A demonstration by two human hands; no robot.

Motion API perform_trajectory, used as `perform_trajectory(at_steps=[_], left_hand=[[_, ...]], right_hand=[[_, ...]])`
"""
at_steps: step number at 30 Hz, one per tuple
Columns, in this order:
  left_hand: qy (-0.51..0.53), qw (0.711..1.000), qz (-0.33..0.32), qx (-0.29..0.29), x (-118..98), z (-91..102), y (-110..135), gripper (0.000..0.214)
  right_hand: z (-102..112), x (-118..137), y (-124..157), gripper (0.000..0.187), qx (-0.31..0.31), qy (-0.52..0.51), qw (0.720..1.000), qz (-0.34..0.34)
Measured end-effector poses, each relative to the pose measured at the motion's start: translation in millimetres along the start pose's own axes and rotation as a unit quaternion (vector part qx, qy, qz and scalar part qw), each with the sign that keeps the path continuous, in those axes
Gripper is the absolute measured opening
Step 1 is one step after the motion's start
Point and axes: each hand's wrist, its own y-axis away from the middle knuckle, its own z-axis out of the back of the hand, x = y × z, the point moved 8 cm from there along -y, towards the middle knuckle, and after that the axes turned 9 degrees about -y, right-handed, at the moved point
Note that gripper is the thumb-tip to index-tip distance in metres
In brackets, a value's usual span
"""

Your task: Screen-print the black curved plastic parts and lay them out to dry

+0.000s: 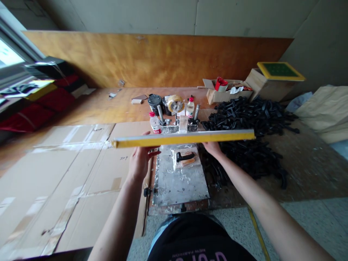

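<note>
A yellow screen-printing frame, seen edge-on, is held level above a metal printing base. My left hand grips it from below on the left, thumb behind it and some fingers showing under the edge. Right of the middle, my right hand is closed on the same frame, its fingers partly hidden. Below, on the metal base plate, a black handle-shaped part lies in a small jig. Behind the frame stands the clamp of the base, partly covered by the frame.
Black plastic parts are heaped to the right. Flattened cardboard covers the left side. Bottles, a black tub and a tape roll stand behind the clamp. A green-meshed yellow frame rests on a box.
</note>
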Motion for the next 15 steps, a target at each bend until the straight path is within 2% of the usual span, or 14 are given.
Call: perform_trajectory(at_steps=[3,5,8,10,12,13,14,15], left_hand=[[0.046,0.998,0.028,-0.045,15.3,-10.0,3.7,0.055],[0.039,0.993,0.103,-0.033,50.3,-23.3,24.4,0.051],[0.014,0.960,0.269,0.076,120.3,-52.8,74.7,0.055],[0.006,0.942,0.320,0.101,152.4,-53.8,99.0,0.055],[-0.037,0.943,0.323,0.070,170.7,-27.9,103.3,0.053],[-0.081,0.945,0.312,0.049,175.9,-5.7,99.0,0.053],[-0.138,0.945,0.294,0.025,178.8,21.6,91.5,0.055],[-0.201,0.943,0.264,0.010,179.6,50.2,81.7,0.058]], right_hand=[[-53.8,23.8,37.2,0.041,0.112,0.000,0.990,0.088],[-74.4,44.7,55.7,0.033,0.140,0.028,0.984,0.107],[-77.5,80.2,80.7,0.019,0.105,0.047,0.987,0.112],[-78.2,109.9,103.4,0.021,0.122,0.023,0.974,0.191],[-76.3,121.0,123.6,0.020,0.174,0.001,0.949,0.264],[-70.6,111.6,126.5,0.019,0.190,0.007,0.947,0.260],[-60.4,91.9,123.4,0.019,0.189,0.026,0.955,0.226],[-44.7,62.0,115.3,0.019,0.167,0.058,0.971,0.159]])
